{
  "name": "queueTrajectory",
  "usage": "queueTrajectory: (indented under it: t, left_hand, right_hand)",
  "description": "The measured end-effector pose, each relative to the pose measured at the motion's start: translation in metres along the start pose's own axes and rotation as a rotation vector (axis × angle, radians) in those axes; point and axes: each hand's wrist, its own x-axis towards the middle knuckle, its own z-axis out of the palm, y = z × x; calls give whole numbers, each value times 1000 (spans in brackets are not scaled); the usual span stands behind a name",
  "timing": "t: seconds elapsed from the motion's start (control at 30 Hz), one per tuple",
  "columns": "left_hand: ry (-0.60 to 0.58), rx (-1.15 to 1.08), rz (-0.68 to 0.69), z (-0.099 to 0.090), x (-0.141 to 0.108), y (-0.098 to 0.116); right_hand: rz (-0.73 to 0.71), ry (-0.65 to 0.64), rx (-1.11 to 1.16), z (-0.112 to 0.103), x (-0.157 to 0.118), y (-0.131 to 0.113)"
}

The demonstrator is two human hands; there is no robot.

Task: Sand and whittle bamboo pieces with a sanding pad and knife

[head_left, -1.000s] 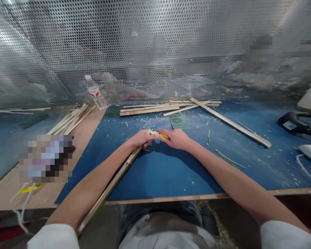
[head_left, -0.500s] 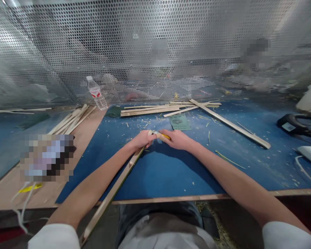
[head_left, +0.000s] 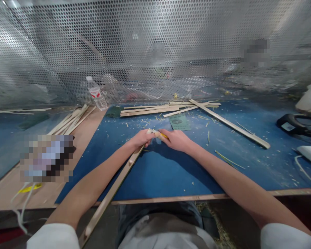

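Observation:
My left hand (head_left: 142,138) is shut around the upper end of a long bamboo strip (head_left: 113,187), which runs down past my left forearm and over the board's near edge. My right hand (head_left: 176,140) grips a yellow-handled utility knife (head_left: 163,136), mostly hidden by my fingers. Its blade is pressed close to the strip's tip between my hands, but the fingers hide the exact contact. Both hands rest just above the blue work board (head_left: 171,176), which is scattered with bamboo shavings.
Loose bamboo strips (head_left: 150,111) and a long slat (head_left: 230,124) lie beyond my hands, near a green card (head_left: 180,122). Further left are a bundle of strips (head_left: 72,121) and a plastic water bottle (head_left: 94,93). A perforated metal screen (head_left: 155,41) stands behind the board.
The knife's yellow handle has slid further under my right hand, toward my left hand. The lower end of the bamboo strip has swung slightly right and toward me.

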Motion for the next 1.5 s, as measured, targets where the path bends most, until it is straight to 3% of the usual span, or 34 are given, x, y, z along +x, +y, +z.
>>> queueTrajectory:
  t: [0.3, 0.57, 0.8, 1.07, 1.37, 1.5]
  left_hand:
    - [29, -59, -29, -1, -2, 0]
    - [-36, -36, 25, -4, -3, 0]
    - [24, 135, 69, -3, -3, 2]
    - [72, 245, 67, -2, 0, 3]
    - [125, 154, -6, 1, 2, 1]
    - [89, 110, 14, 0, 3, -3]
  right_hand:
    - [105, -18, -60, 0, -2, -17]
    - [-16, -28, 21, 0, 1, 3]
    - [-82, -16, 22, 7, 4, 15]
    - [75, -64, -87, 7, 6, 2]
    - [230, -120, -115, 5, 1, -16]
    - [253, -92, -73, 6, 4, -12]
